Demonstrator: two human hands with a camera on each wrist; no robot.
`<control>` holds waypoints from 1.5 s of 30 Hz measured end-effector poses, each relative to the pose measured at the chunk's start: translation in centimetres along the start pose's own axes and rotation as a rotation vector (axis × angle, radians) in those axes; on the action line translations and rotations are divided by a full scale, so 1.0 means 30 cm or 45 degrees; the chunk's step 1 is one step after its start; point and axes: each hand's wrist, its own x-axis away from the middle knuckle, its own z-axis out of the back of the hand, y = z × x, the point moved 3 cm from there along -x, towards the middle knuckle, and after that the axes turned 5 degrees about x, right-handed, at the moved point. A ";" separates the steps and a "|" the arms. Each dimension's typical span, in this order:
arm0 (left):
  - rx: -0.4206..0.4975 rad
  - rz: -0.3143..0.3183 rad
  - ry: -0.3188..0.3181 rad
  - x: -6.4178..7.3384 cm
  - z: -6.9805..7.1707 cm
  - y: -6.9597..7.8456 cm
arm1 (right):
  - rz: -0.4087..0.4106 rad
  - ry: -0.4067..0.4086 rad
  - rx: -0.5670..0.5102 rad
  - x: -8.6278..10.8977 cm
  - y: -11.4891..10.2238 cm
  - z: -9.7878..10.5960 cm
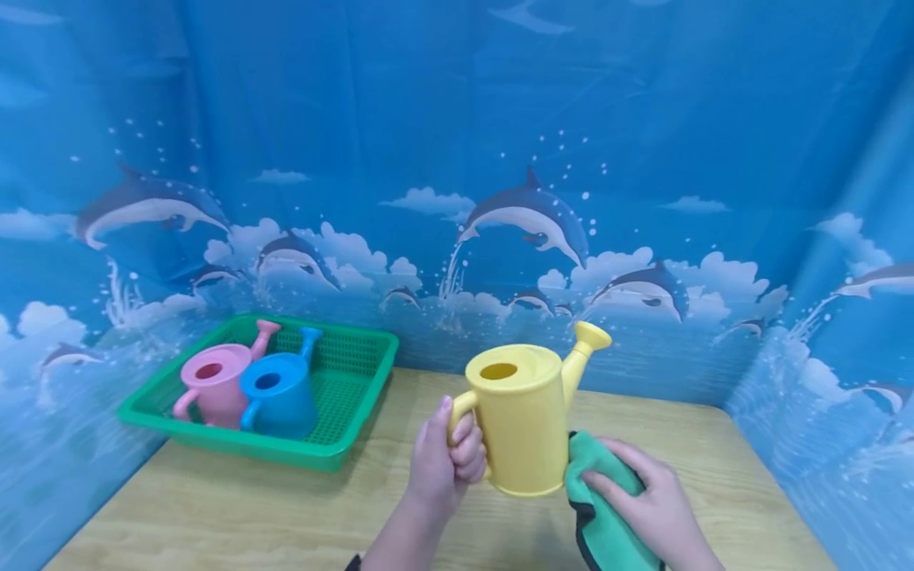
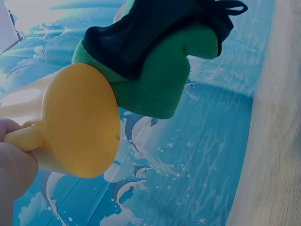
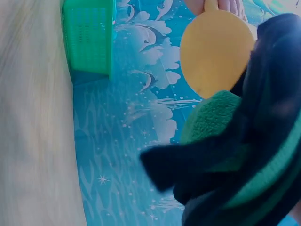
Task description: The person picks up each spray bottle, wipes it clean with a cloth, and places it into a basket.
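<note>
A yellow watering can (image 1: pixel 524 428) is held up over the table, its spout pointing right and a little up. My left hand (image 1: pixel 446 460) grips its handle, fingers curled round it. In my right hand (image 1: pixel 653 492) is a green cloth with a black edge (image 1: pixel 603 468), pinched between thumb and fingers against the can's lower right side. The left wrist view shows the can's round yellow base (image 2: pixel 82 120) with the cloth (image 2: pixel 155 80) along its edge. From the right wrist, the folded cloth (image 3: pixel 211 117) covers part of the base (image 3: pixel 216 52).
A green perforated basket (image 1: pixel 357 396) stands at the back left of the wooden table (image 1: pixel 400 507). Inside it are a pink watering can (image 1: pixel 221 385) and a blue watering can (image 1: pixel 282 396). A blue dolphin-print curtain (image 1: pixel 443 119) surrounds the table's back and sides.
</note>
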 end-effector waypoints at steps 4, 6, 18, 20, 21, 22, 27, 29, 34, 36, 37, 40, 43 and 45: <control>0.013 -0.012 -0.049 0.000 0.005 0.002 | 0.097 -0.020 0.013 -0.002 -0.006 0.004; 0.035 0.000 -0.129 0.000 0.002 -0.002 | 0.092 -0.005 0.015 -0.003 -0.005 0.010; 0.135 -0.020 -0.521 -0.005 -0.025 -0.024 | 0.057 0.263 0.039 0.010 -0.008 0.046; 0.129 -0.021 -0.550 -0.005 -0.030 -0.029 | 0.015 0.325 0.025 0.010 -0.004 0.049; 0.121 -0.021 -0.555 -0.006 -0.033 -0.032 | -0.007 0.355 0.013 0.009 -0.001 0.051; 0.112 -0.022 -0.560 -0.006 -0.036 -0.034 | -0.033 0.383 0.006 0.007 0.004 0.052; 0.089 0.006 -0.570 -0.005 -0.049 -0.048 | -0.186 0.536 -0.107 -0.007 0.042 0.070; 0.083 0.016 -0.582 -0.004 -0.051 -0.051 | -0.195 0.613 -0.157 -0.008 0.052 0.079; 0.029 -0.014 -0.536 -0.007 -0.041 -0.040 | -0.003 0.749 -0.147 -0.005 0.041 0.088; -0.027 -0.042 -0.495 -0.009 -0.036 -0.031 | 0.052 0.761 -0.119 -0.004 0.033 0.089; -0.066 -0.059 -0.477 -0.010 -0.033 -0.027 | 0.058 0.758 -0.106 -0.005 0.031 0.089; -0.187 -0.082 -0.415 -0.011 -0.027 -0.020 | 0.034 0.752 -0.091 -0.005 0.029 0.090; -0.306 -0.078 -0.327 -0.008 -0.020 -0.021 | 0.018 0.757 -0.087 -0.006 0.031 0.093; -0.381 -0.086 -0.278 -0.006 -0.017 -0.020 | 0.026 0.770 -0.093 -0.005 0.035 0.095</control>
